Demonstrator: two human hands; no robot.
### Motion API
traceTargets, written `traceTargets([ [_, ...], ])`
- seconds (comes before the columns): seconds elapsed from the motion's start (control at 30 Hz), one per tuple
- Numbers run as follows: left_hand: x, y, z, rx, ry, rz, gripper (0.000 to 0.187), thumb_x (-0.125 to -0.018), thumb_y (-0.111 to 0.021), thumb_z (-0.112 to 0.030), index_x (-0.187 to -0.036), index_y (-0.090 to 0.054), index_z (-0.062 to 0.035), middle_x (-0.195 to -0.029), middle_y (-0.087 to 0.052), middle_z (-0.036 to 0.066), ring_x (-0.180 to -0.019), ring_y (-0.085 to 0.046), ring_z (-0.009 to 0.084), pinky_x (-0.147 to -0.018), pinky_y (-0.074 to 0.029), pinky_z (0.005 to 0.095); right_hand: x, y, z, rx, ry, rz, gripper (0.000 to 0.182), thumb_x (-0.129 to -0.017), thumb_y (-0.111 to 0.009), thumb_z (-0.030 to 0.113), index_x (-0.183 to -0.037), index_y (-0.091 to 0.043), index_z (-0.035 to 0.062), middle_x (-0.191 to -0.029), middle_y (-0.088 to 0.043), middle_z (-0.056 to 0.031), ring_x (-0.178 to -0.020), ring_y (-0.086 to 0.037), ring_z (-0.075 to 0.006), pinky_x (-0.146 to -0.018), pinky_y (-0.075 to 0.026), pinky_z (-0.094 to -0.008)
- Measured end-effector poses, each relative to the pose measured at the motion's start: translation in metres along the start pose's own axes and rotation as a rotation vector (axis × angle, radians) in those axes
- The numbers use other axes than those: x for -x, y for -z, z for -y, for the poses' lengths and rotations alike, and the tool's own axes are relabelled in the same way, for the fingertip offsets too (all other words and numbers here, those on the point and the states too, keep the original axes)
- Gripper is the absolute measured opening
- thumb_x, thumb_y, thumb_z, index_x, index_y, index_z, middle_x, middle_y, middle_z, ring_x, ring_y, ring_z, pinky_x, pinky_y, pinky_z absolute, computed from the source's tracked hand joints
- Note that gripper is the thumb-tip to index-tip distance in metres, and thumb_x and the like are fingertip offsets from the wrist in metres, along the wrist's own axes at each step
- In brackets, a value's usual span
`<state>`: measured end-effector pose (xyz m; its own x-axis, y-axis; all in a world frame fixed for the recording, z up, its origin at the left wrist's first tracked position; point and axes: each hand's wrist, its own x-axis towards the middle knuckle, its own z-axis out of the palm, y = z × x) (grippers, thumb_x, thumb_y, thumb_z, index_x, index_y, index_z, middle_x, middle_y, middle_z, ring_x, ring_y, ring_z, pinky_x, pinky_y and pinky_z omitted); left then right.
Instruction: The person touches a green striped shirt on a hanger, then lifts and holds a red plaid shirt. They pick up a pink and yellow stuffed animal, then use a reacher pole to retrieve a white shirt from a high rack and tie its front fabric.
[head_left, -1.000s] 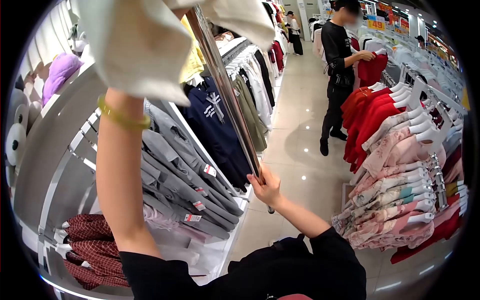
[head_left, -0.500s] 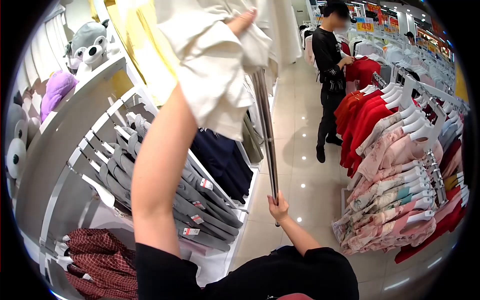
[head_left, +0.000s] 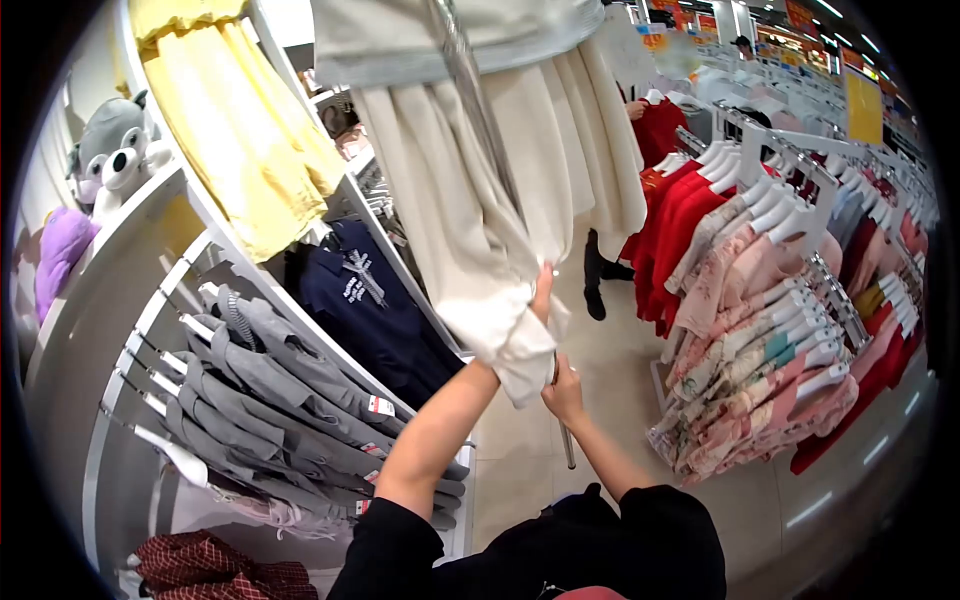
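Observation:
A long cream garment (head_left: 400, 200), pleated like a skirt, hangs in front of me below a pale top (head_left: 390, 40) with a grey lower band. My left hand (head_left: 541, 295) is closed on the bunched lower cloth of the cream garment; folds hide most of its fingers. Just below and to the right, my right hand (head_left: 566, 391) wraps round a slim silver pole (head_left: 465, 70). The pole slants up across the front of both garments, its lower tip sticking out beneath my right hand. Its top end is out of view.
Grey garments (head_left: 250, 400) with price tags hang on a rail at left, with a navy top (head_left: 350, 300) and a yellow dress (head_left: 230, 120) above. Plush toys (head_left: 125, 165) sit on a shelf. At right stands a rack of floral tops (head_left: 745, 370). Behind the garment, a person's legs (head_left: 596, 280) show.
My left hand has come down and right with the cream cloth, close to my right hand. The view has turned, and the hanging garment now mostly covers the person in the aisle.

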<state>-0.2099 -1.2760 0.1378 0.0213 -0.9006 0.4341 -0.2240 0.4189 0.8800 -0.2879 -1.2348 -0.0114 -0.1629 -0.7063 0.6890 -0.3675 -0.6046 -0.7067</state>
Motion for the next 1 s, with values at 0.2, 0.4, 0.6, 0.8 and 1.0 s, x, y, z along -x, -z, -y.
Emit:
traceTargets([
  [0.2,0.095,0.005,0.095,-0.01,0.218,0.179,0.033,-0.083,-0.057,-0.031,-0.101,-0.061,-0.0034,-0.093,-0.063,0.012,-0.09,-0.056,0.0212,-0.085,-0.039,0.0296,0.027,0.007,0.0,-0.061,0.019,0.142,0.023,-0.071,-0.059,0.003,-0.092,-0.051,0.0005,-0.07,-0.059,-0.0178,-0.068,-0.06,-0.0345,-0.059,-0.046,-0.0351],
  [0.4,0.158,0.052,0.073,-0.162,0.158,0.2,0.029,-0.085,-0.057,-0.027,-0.104,-0.058,-0.0045,-0.095,-0.06,0.011,-0.094,-0.054,0.0181,-0.084,-0.042,0.031,0.054,-0.018,0.016,-0.272,-0.144,0.108,0.017,-0.073,-0.06,0.011,-0.065,-0.05,-0.0006,-0.049,-0.046,-0.0129,-0.041,-0.048,-0.0239,-0.042,-0.037,-0.0315],
  [0.6,0.247,0.146,0.092,-0.194,0.258,0.084,0.029,-0.084,-0.058,-0.025,-0.105,-0.058,-0.0042,-0.095,-0.06,0.01,-0.094,-0.054,0.0186,-0.084,-0.042,0.031,0.085,-0.039,0.041,-0.318,-0.088,0.251,0.024,-0.066,-0.065,0.005,-0.061,-0.042,0.0027,-0.048,-0.037,-0.0099,-0.042,-0.04,-0.0224,-0.042,-0.034,-0.0309],
  [0.8,0.371,0.227,0.11,-0.175,0.402,-0.052,0.029,-0.084,-0.059,-0.023,-0.105,-0.058,-0.0039,-0.095,-0.061,0.01,-0.095,-0.054,0.0191,-0.085,-0.042,0.031,0.097,-0.055,0.053,-0.389,-0.112,0.3,0.032,-0.066,-0.068,0.002,-0.055,-0.038,0.004,-0.045,-0.032,-0.0056,-0.038,-0.033,-0.0163,-0.039,-0.03,-0.0282],
  [1.0,0.446,0.287,0.059,-0.168,0.53,0.4,0.029,-0.083,-0.06,-0.021,-0.106,-0.058,-0.0036,-0.096,-0.061,0.01,-0.096,-0.054,0.0196,-0.086,-0.042,0.031,0.114,-0.073,0.063,-0.409,-0.127,0.386,0.042,-0.073,-0.072,0.013,-0.053,-0.036,0.0043,-0.045,-0.027,-0.0024,-0.04,-0.028,-0.0111,-0.039,-0.025,-0.0263],
])
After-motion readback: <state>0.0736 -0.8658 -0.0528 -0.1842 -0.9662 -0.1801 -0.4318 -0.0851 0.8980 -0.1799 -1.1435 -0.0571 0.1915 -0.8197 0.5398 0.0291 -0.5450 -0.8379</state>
